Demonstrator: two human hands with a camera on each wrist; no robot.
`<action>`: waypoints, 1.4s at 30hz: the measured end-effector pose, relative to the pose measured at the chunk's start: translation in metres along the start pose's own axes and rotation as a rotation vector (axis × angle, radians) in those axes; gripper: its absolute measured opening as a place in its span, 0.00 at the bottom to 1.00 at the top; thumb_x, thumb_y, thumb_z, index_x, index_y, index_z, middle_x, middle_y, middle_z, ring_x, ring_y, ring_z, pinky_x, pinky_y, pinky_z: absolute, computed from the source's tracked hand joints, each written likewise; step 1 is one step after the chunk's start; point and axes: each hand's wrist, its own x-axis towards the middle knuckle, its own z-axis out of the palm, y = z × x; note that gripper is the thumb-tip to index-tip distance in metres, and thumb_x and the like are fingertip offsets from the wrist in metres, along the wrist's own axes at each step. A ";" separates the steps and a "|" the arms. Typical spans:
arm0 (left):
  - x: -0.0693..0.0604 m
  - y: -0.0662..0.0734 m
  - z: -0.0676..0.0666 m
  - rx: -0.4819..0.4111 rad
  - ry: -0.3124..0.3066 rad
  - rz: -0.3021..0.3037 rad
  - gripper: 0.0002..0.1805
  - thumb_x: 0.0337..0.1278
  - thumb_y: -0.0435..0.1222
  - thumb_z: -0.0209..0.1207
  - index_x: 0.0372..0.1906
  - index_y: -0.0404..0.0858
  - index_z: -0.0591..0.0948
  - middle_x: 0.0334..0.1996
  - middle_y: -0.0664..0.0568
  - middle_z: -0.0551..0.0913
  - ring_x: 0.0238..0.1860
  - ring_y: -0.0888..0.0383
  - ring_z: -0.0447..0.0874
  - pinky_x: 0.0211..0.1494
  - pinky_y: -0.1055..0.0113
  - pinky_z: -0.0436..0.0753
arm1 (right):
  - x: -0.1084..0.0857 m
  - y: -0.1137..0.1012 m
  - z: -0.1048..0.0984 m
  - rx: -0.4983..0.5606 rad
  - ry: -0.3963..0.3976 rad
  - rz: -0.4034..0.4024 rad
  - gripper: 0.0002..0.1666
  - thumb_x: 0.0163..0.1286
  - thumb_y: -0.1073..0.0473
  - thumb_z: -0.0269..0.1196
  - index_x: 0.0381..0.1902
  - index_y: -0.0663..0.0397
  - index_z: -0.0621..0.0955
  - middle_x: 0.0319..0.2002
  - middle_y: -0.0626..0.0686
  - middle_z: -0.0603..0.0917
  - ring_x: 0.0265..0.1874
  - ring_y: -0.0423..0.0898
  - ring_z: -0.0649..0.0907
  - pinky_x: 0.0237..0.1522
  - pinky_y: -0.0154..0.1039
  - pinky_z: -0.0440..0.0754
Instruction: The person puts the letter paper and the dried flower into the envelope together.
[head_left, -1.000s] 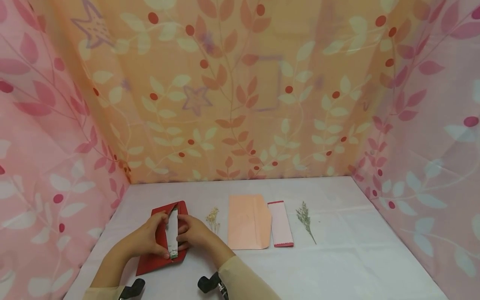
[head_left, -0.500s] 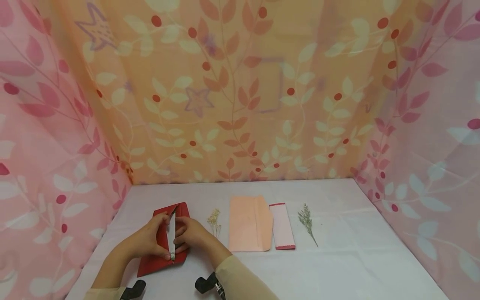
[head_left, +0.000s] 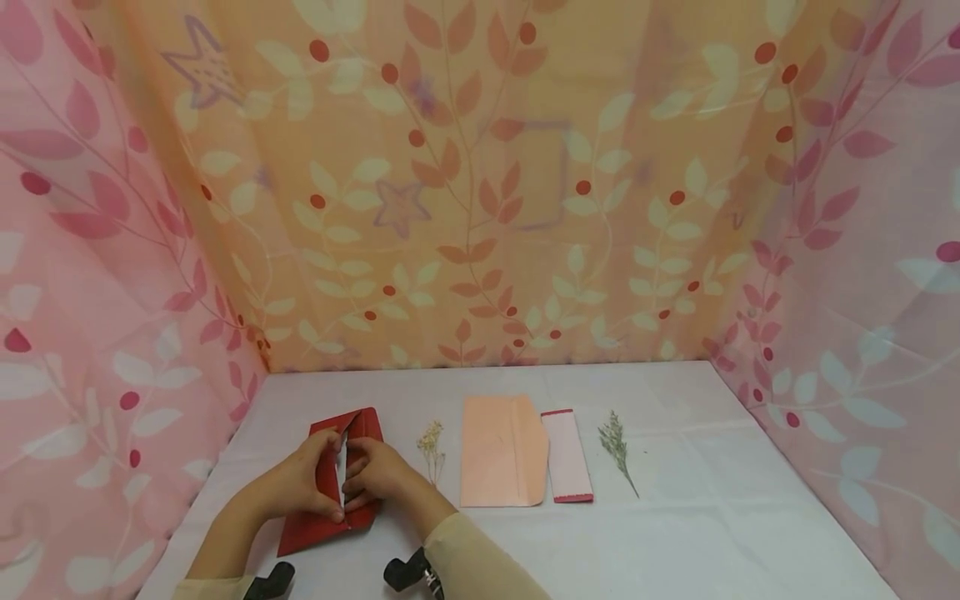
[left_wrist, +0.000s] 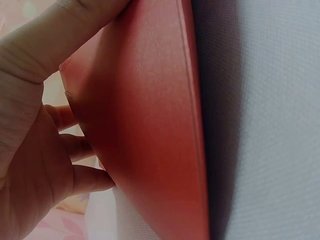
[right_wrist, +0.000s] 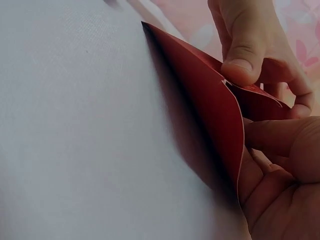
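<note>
A red envelope (head_left: pixel 303 533) lies tilted on the left part of the table, its mouth gaping. In the mouth shows a narrow white strip of paper or card (head_left: pixel 342 473), mostly hidden inside. My left hand (head_left: pixel 303 477) holds the envelope's left edge of the opening, thumb at the near end and fingers at the far end. On the other side, my right hand (head_left: pixel 384 471) has its curled fingers at the opening; in the right wrist view, fingertips (right_wrist: pixel 257 134) reach behind the raised red panel (right_wrist: pixel 210 112). The white piece cannot be seen there.
Right of the envelope lie a dried yellowish flower sprig (head_left: pixel 431 446), a peach envelope (head_left: pixel 491 454), a pale pink card with red ends (head_left: pixel 568 458) and a dried green sprig (head_left: pixel 617 442). A white cloth covers the table (head_left: pixel 712 517); patterned curtains (head_left: pixel 480 208) surround it.
The white piece has sunk into the red envelope, from a broad strip to a thin one. Both hands stay at the opening, and the whole view has shifted slightly.
</note>
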 end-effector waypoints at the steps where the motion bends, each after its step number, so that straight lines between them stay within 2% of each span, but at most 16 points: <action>1: 0.000 -0.001 0.000 -0.001 0.002 0.009 0.57 0.20 0.60 0.84 0.58 0.40 0.67 0.57 0.47 0.70 0.61 0.49 0.69 0.61 0.62 0.74 | 0.000 0.000 0.001 0.000 0.003 -0.002 0.44 0.57 0.83 0.63 0.71 0.56 0.70 0.34 0.59 0.86 0.26 0.51 0.86 0.27 0.52 0.88; 8: 0.001 -0.004 0.002 -0.011 0.018 0.058 0.56 0.20 0.61 0.83 0.57 0.39 0.68 0.55 0.50 0.71 0.58 0.52 0.69 0.60 0.68 0.72 | 0.001 0.001 0.007 -0.018 0.010 -0.005 0.44 0.56 0.83 0.63 0.70 0.55 0.70 0.31 0.55 0.86 0.25 0.49 0.85 0.27 0.50 0.88; 13: 0.001 -0.005 0.001 -0.016 0.021 0.046 0.56 0.20 0.61 0.83 0.58 0.41 0.68 0.56 0.50 0.71 0.59 0.51 0.69 0.61 0.68 0.72 | -0.002 -0.001 0.007 -0.035 0.018 -0.013 0.43 0.56 0.82 0.64 0.70 0.56 0.71 0.31 0.55 0.87 0.27 0.49 0.87 0.27 0.50 0.88; 20: 0.001 -0.006 0.001 0.003 0.005 0.009 0.56 0.21 0.62 0.83 0.58 0.42 0.67 0.60 0.47 0.70 0.64 0.48 0.69 0.66 0.60 0.73 | -0.011 -0.007 0.007 -0.151 0.042 -0.053 0.38 0.57 0.78 0.67 0.66 0.62 0.73 0.33 0.58 0.89 0.28 0.48 0.89 0.27 0.44 0.88; 27: 0.002 -0.007 0.004 0.018 -0.006 -0.018 0.57 0.19 0.63 0.83 0.58 0.43 0.67 0.66 0.43 0.68 0.68 0.45 0.67 0.68 0.54 0.73 | -0.022 -0.011 -0.002 -0.114 0.069 -0.087 0.34 0.60 0.77 0.68 0.65 0.63 0.74 0.35 0.59 0.89 0.26 0.52 0.90 0.27 0.45 0.88; 34: 0.003 -0.003 0.002 0.006 -0.023 -0.048 0.59 0.20 0.62 0.83 0.60 0.41 0.66 0.65 0.42 0.69 0.64 0.46 0.69 0.62 0.59 0.77 | -0.031 -0.013 -0.016 -0.113 0.102 -0.127 0.32 0.59 0.76 0.68 0.62 0.61 0.76 0.33 0.57 0.88 0.24 0.50 0.89 0.26 0.44 0.88; 42: 0.005 -0.003 0.002 -0.041 -0.033 -0.050 0.57 0.20 0.57 0.85 0.59 0.40 0.66 0.55 0.46 0.72 0.56 0.49 0.71 0.50 0.65 0.80 | -0.047 -0.025 -0.034 -0.201 0.148 -0.155 0.31 0.59 0.72 0.70 0.62 0.61 0.78 0.36 0.56 0.88 0.25 0.44 0.88 0.28 0.41 0.87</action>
